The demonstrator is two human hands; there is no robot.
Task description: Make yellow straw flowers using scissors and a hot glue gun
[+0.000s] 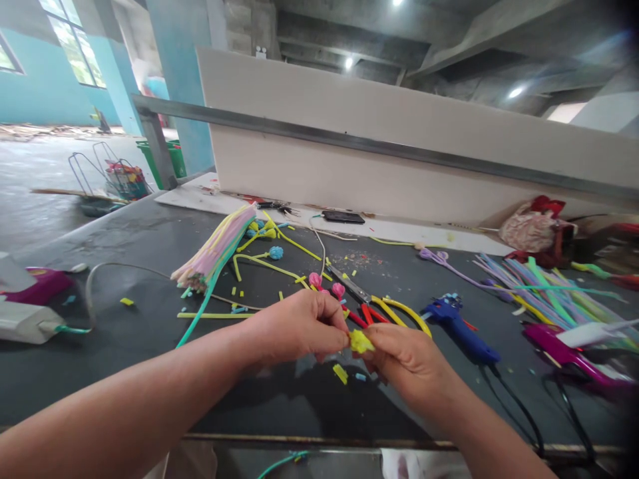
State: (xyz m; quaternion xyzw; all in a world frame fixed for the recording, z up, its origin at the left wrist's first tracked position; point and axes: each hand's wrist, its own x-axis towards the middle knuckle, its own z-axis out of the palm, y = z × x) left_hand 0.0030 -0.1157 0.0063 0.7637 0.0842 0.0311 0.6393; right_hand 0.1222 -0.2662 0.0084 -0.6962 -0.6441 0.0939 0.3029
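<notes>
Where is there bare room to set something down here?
The barest patch of dark tabletop lies between the white device at left and the left forearm. Another lies beyond the grey cord, left of the fuzzy-stem bundle. It's crowded in the middle, around the yellow-handled scissors, and at right, around the blue glue gun.

Two hands (304, 324) (409, 354), two magenta devices (42, 283) (554, 346), one phone (343, 217) and perhaps three pink buds (338, 291) show.
</notes>
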